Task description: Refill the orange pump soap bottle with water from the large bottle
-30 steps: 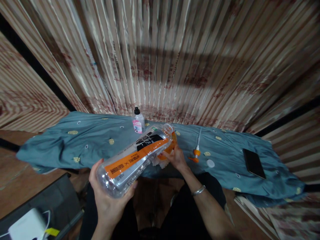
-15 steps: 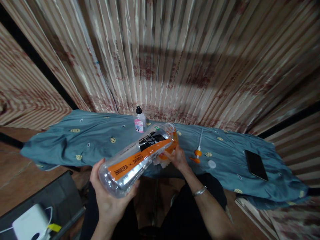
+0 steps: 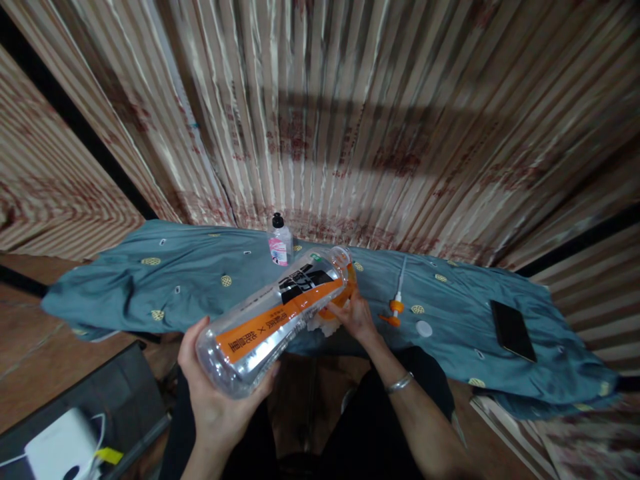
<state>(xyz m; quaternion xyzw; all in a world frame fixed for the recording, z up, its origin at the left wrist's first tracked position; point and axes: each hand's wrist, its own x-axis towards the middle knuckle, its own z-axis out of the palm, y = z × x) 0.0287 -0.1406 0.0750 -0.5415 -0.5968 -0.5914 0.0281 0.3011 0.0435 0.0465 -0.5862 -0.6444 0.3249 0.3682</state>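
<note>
My left hand (image 3: 216, 400) grips the base of a large clear plastic bottle (image 3: 273, 317) with an orange and black label, tilted with its open mouth pointing away and down. My right hand (image 3: 354, 315) holds a smaller orange container (image 3: 340, 293) right under the big bottle's mouth, above the front edge of the blue cloth (image 3: 175, 287). An orange pump head with a white tube (image 3: 395, 303) and a white cap (image 3: 424, 328) lie on the cloth just right of my right hand.
A small clear bottle with a black cap and pink label (image 3: 279, 241) stands at the back of the cloth. A black phone (image 3: 511, 329) lies at the right. Striped curtains hang behind. A white device with cables (image 3: 60, 445) sits at lower left.
The view shifted slightly downward early on. Both hands and the tilted bottle have stayed almost in place over the orange container.
</note>
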